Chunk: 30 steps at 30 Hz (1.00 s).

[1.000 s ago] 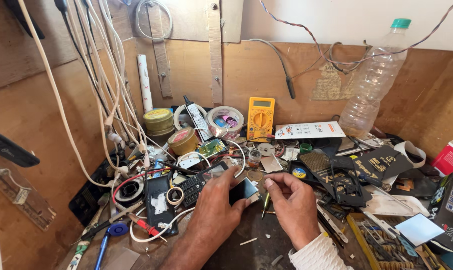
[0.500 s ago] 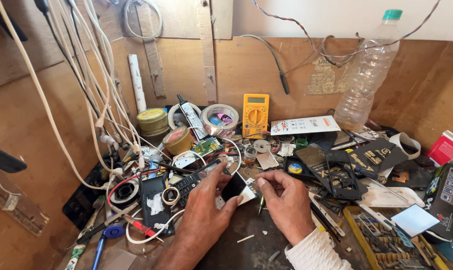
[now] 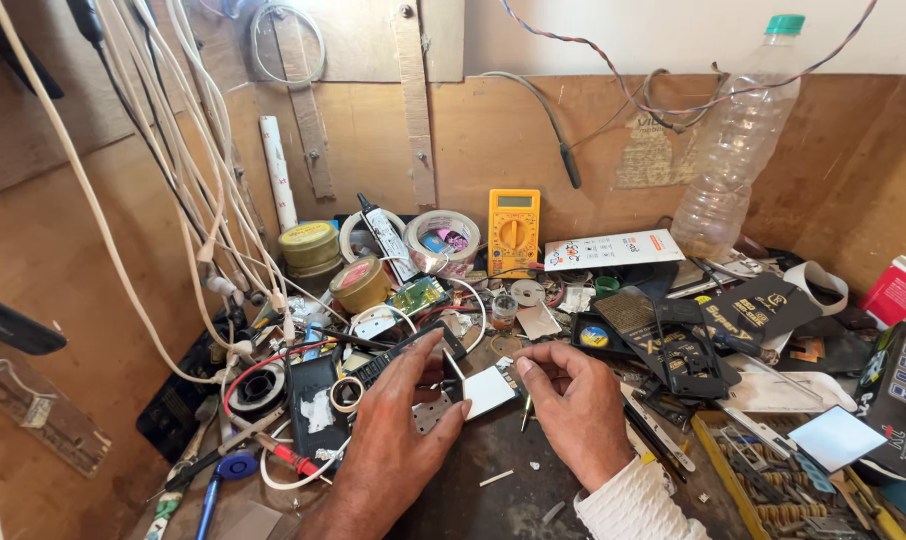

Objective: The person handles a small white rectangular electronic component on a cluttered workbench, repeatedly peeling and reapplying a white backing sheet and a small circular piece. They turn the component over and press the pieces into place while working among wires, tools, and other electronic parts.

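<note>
The small flat phone part (image 3: pixel 485 388), a thin panel with a dark edge and pale face, sits low at the middle of the cluttered bench (image 3: pixel 513 490), tilted up between both hands. It looks light, stiff and brittle, best held by its edges. The left hand (image 3: pixel 398 440) pinches its left edge; the right hand (image 3: pixel 578 405) closes fingertips on its right corner. A yellow meter (image 3: pixel 514 230) stands behind.

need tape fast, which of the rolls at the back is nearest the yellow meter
The clear tape roll, just left of the multimeter. The other white ring and the two tins sit farther left.
</note>
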Tool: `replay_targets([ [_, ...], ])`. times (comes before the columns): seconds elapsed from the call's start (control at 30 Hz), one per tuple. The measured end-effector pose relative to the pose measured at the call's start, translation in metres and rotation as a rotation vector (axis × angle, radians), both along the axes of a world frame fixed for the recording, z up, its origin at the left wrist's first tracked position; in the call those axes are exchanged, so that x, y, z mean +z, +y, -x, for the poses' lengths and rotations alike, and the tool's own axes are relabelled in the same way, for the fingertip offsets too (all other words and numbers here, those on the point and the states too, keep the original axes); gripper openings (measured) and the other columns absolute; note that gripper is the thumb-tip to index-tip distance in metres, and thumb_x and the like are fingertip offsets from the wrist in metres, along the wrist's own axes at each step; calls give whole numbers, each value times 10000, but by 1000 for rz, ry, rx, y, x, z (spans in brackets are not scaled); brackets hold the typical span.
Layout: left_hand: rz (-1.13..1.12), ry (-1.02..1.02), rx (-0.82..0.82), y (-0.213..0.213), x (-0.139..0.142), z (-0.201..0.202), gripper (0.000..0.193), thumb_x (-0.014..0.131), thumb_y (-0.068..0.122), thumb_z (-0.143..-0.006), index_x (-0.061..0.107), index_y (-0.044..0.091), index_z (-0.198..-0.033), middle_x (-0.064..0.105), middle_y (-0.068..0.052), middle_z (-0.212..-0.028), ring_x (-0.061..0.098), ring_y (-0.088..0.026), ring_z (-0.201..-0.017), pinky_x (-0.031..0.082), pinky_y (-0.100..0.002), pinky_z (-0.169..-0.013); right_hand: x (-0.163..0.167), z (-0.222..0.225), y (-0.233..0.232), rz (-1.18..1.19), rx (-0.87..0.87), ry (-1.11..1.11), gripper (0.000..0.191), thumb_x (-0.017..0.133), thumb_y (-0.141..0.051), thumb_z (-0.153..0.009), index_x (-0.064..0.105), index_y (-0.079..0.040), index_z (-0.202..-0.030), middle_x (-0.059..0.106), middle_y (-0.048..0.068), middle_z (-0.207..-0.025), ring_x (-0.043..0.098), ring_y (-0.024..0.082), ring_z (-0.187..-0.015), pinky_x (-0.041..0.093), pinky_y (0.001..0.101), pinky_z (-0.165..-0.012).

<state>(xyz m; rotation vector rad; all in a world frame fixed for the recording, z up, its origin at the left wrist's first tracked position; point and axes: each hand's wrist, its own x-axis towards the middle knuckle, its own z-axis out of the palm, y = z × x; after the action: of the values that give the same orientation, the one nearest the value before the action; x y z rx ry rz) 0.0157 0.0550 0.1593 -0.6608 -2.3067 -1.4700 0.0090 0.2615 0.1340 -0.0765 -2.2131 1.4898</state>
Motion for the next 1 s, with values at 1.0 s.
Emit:
replay_targets([
  [1.0,-241,-191,25,-4,-21,0,654,793,97,-798,566,44,-1409,742,-150,-1147,772,-205,-1058,661,-332,-866,4,3,0,-465,-133,-55,163,749,-235,-823,824,-102,-880,734,71,-912,590,267,-959,480,387,-866],
])
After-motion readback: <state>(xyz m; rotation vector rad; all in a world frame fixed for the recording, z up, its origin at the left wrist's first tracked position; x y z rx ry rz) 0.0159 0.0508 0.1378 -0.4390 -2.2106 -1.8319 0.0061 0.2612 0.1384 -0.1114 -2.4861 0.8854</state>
